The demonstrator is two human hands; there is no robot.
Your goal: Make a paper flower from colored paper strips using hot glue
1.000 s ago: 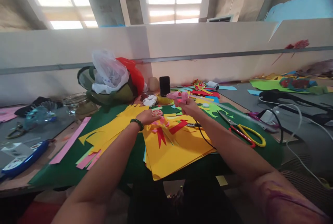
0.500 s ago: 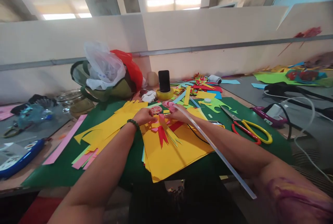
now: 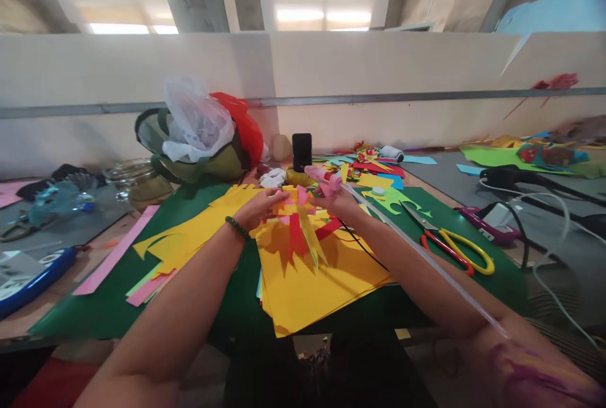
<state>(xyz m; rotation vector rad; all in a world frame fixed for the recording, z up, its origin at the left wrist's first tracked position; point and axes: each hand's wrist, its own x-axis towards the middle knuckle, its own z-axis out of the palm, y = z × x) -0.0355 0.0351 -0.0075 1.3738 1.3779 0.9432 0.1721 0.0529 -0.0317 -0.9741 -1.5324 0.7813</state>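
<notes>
the right hand (image 3: 339,201) is hiding the grip of a pink glue gun (image 3: 324,176); the left hand (image 3: 255,207) is looking blurred at the fingertips, its hold among paper strips (image 3: 296,234) remaining unclear. near the table's (image 3: 85,263) front edge, a blue-rimmed object (image 3: 38,287) is extending past the frame.

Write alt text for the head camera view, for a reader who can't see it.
A person's right hand grips a pink glue gun while the left hand holds a multicoloured paper craft over stacked yellow sheets. To the right, scissors with red and yellow handles lie on a green mat.
</notes>
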